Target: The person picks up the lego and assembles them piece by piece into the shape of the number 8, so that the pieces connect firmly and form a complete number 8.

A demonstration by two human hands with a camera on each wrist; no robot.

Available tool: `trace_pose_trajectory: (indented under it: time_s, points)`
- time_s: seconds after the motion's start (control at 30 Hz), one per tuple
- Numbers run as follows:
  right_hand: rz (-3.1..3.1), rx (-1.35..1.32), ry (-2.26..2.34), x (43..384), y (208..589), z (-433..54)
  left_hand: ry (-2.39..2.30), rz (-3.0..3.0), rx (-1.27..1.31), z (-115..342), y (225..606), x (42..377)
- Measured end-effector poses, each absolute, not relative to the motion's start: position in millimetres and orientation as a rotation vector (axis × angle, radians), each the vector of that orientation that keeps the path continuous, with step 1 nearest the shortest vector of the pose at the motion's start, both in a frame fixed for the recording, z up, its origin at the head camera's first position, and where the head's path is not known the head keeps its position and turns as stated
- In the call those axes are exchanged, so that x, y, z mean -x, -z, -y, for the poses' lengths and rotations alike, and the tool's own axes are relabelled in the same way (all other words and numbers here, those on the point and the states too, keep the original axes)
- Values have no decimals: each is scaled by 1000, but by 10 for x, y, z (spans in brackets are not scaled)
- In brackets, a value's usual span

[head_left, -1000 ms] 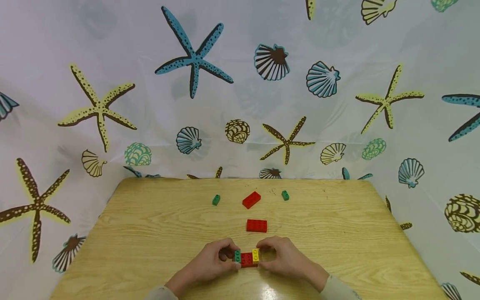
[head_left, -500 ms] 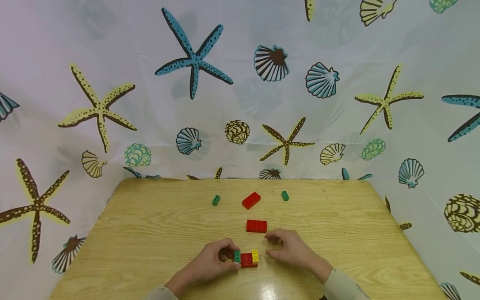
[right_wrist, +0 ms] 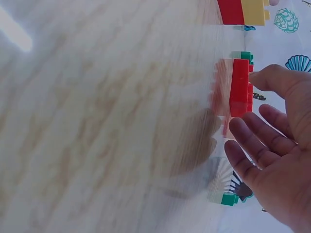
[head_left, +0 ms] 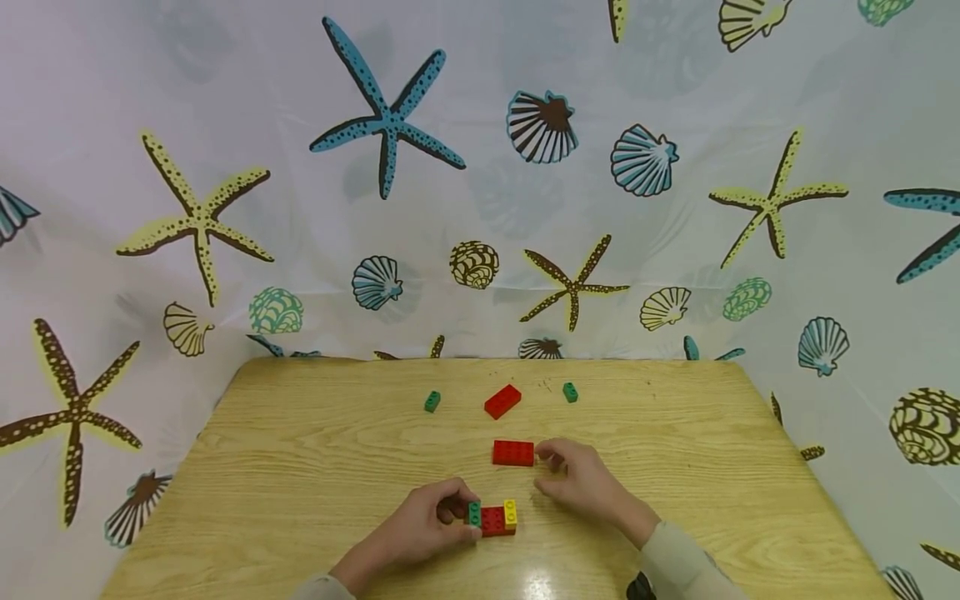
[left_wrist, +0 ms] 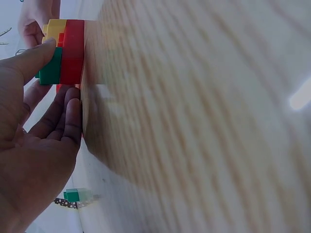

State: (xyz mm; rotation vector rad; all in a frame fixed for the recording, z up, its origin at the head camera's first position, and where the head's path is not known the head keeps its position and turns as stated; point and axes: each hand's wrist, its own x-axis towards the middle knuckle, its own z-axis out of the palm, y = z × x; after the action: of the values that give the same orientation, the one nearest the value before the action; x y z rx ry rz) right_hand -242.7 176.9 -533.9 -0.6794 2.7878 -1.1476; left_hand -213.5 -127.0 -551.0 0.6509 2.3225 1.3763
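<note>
1. Green brick (head_left: 475, 514): plain green, at the tips of the left hand's (head_left: 420, 525) fingers.
2. Lower red brick (head_left: 492, 522): plain red, just past those fingertips; yellow brick (head_left: 510, 513) on its far end, plain yellow.
3. Loose red brick (head_left: 513, 453): plain red, just beside the right hand's (head_left: 588, 483) fingers.
4. Beyond all fingers: far red brick (head_left: 502, 402), plain red; two small bricks (head_left: 432, 401), plain green.
5. Beneath the fingers: table (head_left: 322, 450), yellowish tan, wood-grained.
6. Well beyond them: cloth (head_left: 495, 50), white, printed with spotted blue, yellow, brown starfish and multicoloured shells.
</note>
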Motion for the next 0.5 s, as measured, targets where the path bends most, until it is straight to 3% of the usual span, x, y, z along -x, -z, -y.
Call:
trace_pose_trajectory:
  time_s: [0.5]
  points:
    - [-2794,562,1119,2603,5398,-1662,-1399,-2345,-611,1249,5499,2100]
